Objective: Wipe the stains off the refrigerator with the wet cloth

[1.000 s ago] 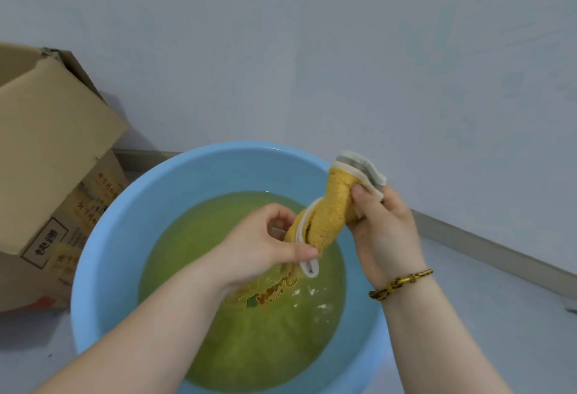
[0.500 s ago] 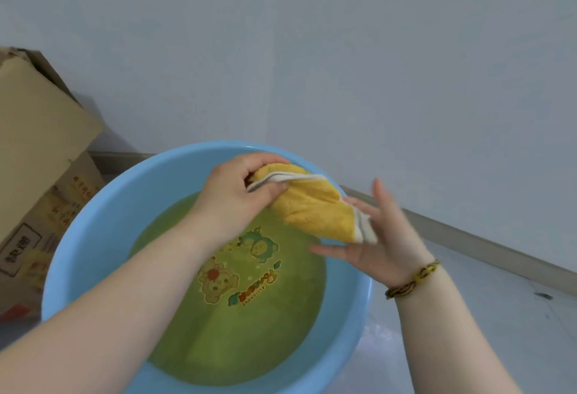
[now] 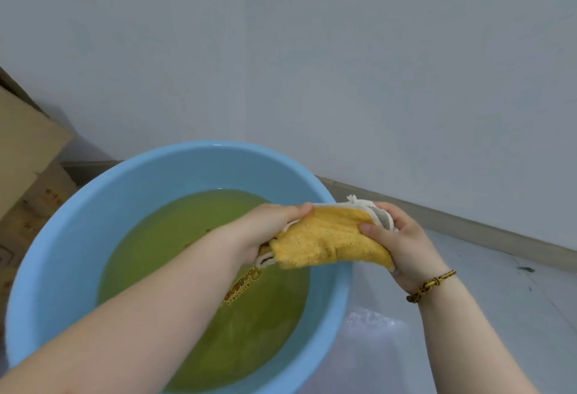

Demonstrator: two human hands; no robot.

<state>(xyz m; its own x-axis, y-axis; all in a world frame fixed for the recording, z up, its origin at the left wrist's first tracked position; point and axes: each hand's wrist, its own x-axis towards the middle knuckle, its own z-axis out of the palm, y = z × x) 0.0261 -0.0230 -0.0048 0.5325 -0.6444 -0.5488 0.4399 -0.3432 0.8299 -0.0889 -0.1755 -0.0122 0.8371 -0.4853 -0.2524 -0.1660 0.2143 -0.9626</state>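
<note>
A wet yellow cloth (image 3: 327, 237) with a white edge is stretched between both my hands, above the right rim of a light blue basin (image 3: 78, 231). My left hand (image 3: 268, 231) grips the cloth's left end over the water. My right hand (image 3: 402, 240) grips its right end, thumb on top, a braided bracelet at the wrist. The basin holds greenish-yellow water (image 3: 187, 253) with a printed picture partly showing on the bottom. No refrigerator is in view.
A brown cardboard box (image 3: 28, 168) stands at the left beside the basin. A pale wall fills the background, with a grey skirting board (image 3: 468, 225) running to the right. A wet patch (image 3: 374, 325) lies on the light floor next to the basin's right side.
The twisted cloth has been opened out and is now pulled flat between both hands. My right hand, open under it half a second ago, has closed on its right end.
</note>
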